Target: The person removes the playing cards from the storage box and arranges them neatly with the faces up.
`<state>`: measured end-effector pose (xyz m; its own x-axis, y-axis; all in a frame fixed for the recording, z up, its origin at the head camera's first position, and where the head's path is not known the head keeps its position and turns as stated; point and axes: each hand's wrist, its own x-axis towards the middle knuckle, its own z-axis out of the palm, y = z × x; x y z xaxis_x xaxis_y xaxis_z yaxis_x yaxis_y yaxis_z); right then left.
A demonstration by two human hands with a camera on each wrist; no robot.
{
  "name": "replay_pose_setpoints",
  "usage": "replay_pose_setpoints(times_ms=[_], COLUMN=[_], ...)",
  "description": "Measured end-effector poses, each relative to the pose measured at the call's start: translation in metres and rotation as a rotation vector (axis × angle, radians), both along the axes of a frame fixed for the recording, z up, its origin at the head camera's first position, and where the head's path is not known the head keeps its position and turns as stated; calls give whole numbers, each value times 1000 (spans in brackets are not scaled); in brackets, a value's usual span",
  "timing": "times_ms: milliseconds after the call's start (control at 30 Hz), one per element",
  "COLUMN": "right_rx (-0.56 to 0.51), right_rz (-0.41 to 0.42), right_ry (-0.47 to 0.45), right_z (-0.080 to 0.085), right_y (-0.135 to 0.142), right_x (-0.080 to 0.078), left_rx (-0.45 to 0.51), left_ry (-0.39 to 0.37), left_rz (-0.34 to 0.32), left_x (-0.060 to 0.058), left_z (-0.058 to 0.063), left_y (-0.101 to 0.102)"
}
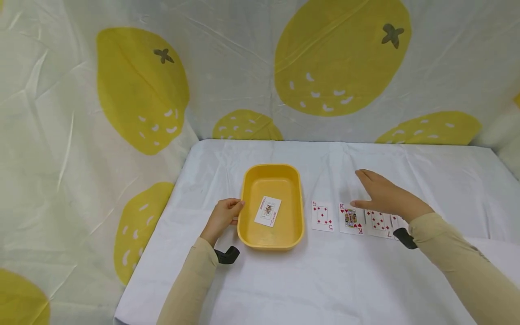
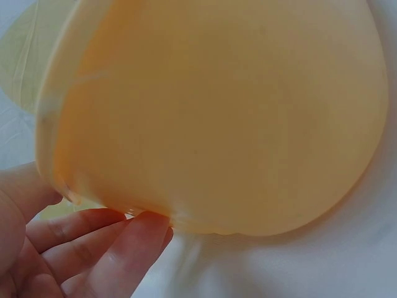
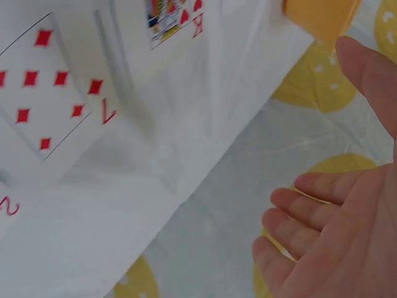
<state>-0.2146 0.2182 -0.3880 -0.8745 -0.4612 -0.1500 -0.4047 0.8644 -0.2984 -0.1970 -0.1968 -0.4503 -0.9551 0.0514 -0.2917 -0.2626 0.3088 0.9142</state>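
My left hand grips the left rim of a yellow plastic tray, thumb and fingers pinching its edge. In the left wrist view the tray's underside and wall fill most of the picture. A joker card lies face up inside the tray. To the right, a five of diamonds, a king of hearts and a seven of diamonds lie in a row. My right hand hovers over the row with fingers extended and holds nothing. It partly hides another red card, whose corner shows a 2.
The cards and tray stand on a table covered with a white cloth. Behind and to the left hangs a white curtain printed with large yellow lemons. Black wrist mounts stick out near both sleeves.
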Motion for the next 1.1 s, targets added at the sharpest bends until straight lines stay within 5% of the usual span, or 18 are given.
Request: replay_pose_setpoints(times_ms=[1100], right_rx=[-73], right_rz=[230], right_ry=[36], right_z=[20], right_y=[-171], right_x=[-34], left_rx=[-2], left_ry=[5], left_rz=[-18], left_x=[-1], left_z=[0], left_y=[-1])
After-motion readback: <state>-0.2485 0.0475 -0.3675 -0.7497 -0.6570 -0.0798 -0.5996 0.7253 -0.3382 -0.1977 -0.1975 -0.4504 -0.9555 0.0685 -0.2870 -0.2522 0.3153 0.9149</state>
